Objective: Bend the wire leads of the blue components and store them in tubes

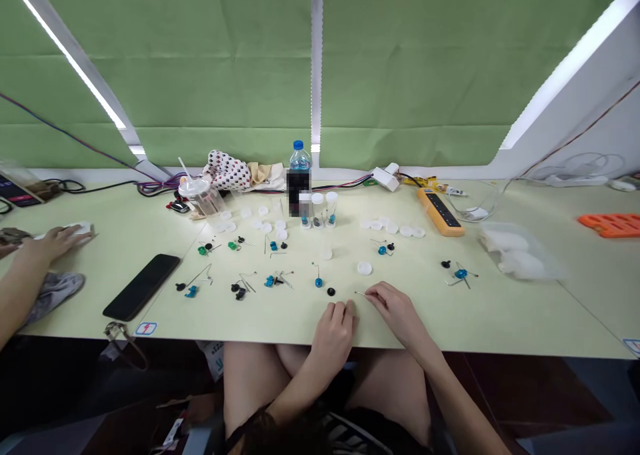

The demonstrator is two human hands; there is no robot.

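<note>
My right hand [399, 313] pinches a thin metal rod [361, 293], its small end pointing left just above the table. My left hand [335, 333] is closed beside it near the table's front edge; whatever its curled fingers hold, if anything, is hidden. Ahead of the left hand lie a black round knob-like piece [331, 292] and a blue piece [319, 282] with a thin wire standing up from it. Farther back are a white round cap [365, 268] and a small translucent container [327, 251].
Small groups of blue, green and black parts with wires lie about the table [425, 308]. Capped clear vials [318, 211] stand before a bottle [299, 156]. A phone [142, 287], an orange power strip [440, 212] and plastic bags [520, 251] lie around. Another person's hand [57, 241] rests at left.
</note>
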